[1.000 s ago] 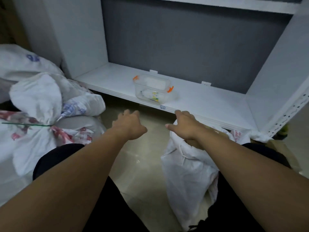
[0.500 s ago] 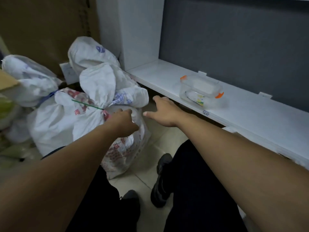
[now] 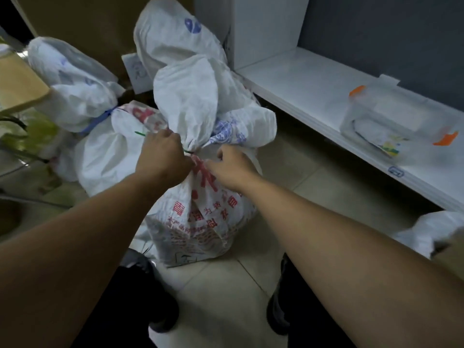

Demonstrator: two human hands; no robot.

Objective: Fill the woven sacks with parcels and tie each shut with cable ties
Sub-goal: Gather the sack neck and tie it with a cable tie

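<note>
Here, the white shelf (image 3: 301,79) runs from twelve o'clock down toward four o'clock, the biggest thing in sight. On the tiled floor (image 3: 313,187) at the centre stands a woven sack (image 3: 200,217) with red print, its neck gathered and cinched by a green cable tie (image 3: 140,133) whose tail sticks out toward ten o'clock. More tied sacks (image 3: 75,89) are heaped behind it from nine to twelve o'clock, one bound with a blue tie (image 3: 100,119). A clear plastic box (image 3: 391,124) with orange clips sits on the shelf at two o'clock. The left hand (image 3: 163,156) has its fingers curled tight at the sack's neck, over the green tie. The right hand (image 3: 233,169), just beside it at the neck's three o'clock side, has fingers bent in against the gathered fabric; whether they actually pinch it I cannot tell.
</note>
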